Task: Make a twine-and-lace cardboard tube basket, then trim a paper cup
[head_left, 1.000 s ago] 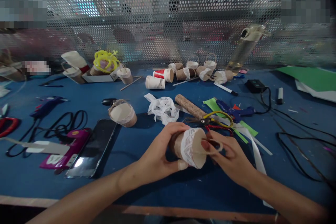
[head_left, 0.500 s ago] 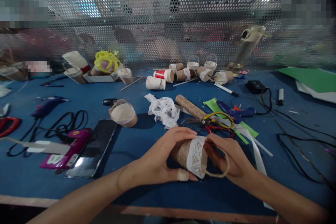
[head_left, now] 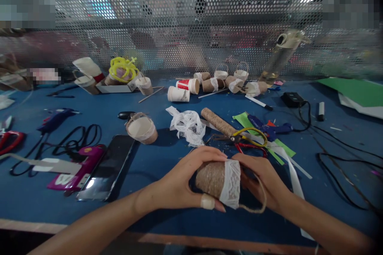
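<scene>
A small basket (head_left: pixel 209 179), its tapered side wound with brown twine, lies on its side just above the table between my hands. White lace (head_left: pixel 231 186) bands its rim, and a twine handle (head_left: pixel 264 196) loops out to the right. My left hand (head_left: pixel 179 183) is closed around the wound body, fingers over the top and a bandaged thumb underneath. At the rim, my right hand (head_left: pixel 266 177) grips the basket's mouth; some of its fingertips are hidden behind the lace and rim.
Yellow-and-red-handled scissors (head_left: pixel 236 138) and a twine roll (head_left: pixel 217 121) lie just beyond my hands. Loose white lace (head_left: pixel 188 125), a finished basket (head_left: pixel 142 129), a phone (head_left: pixel 109 167) and a purple case (head_left: pixel 77 171) are leftward. A blue glue gun (head_left: pixel 269 126) trails cable right.
The basket has turned in my hands, its mouth swinging away to the right so more of the twine side shows. The handle has shifted right and slightly down.
</scene>
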Action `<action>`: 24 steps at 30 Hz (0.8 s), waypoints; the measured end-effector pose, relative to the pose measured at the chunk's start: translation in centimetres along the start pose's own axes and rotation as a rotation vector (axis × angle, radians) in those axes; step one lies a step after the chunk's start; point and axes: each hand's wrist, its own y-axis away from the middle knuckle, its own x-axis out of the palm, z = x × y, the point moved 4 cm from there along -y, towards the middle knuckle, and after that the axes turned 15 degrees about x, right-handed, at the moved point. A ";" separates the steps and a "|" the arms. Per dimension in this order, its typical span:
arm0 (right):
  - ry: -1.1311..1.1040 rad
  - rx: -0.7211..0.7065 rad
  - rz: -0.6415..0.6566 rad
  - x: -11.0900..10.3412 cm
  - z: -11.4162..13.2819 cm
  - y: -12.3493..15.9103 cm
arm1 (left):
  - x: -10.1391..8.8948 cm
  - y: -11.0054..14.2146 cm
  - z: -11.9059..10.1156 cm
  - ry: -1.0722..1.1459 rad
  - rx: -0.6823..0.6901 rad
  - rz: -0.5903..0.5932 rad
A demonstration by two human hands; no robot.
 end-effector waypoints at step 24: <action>-0.241 0.190 0.079 -0.2 -0.8 -0.1 | -0.5 0.0 -0.3 0.036 -0.047 -0.063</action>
